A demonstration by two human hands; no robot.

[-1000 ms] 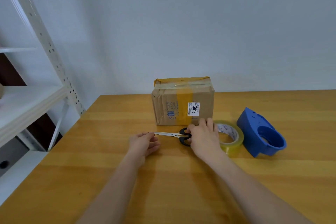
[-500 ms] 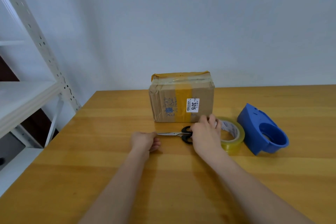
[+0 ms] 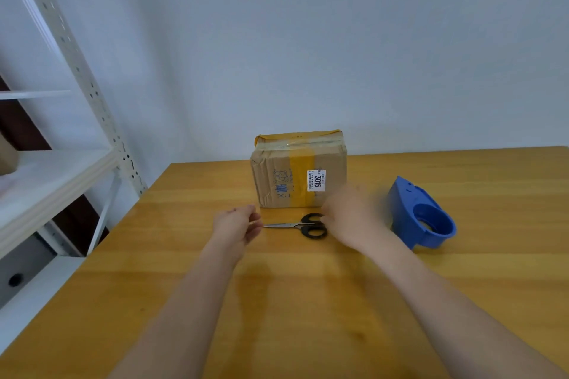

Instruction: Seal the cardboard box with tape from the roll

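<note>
The brown cardboard box stands at the table's far side, with yellow tape over its top and down its front and a white label reading 3015. My right hand is motion-blurred in front of the box's right corner, beside the scissors' handles. The tape roll is out of sight under this hand, and I cannot tell whether the hand grips it. My left hand hovers loosely curled just left of the scissors' tip and holds nothing.
Black-handled scissors lie shut between my hands, blades pointing left. A blue tape dispenser lies on the wooden table to the right. A white metal shelf rack stands past the table's left edge.
My right hand has shifted over the tape roll, which showed beside it before and is now hidden. My left hand has loosened from a fist. The view has tilted slightly.
</note>
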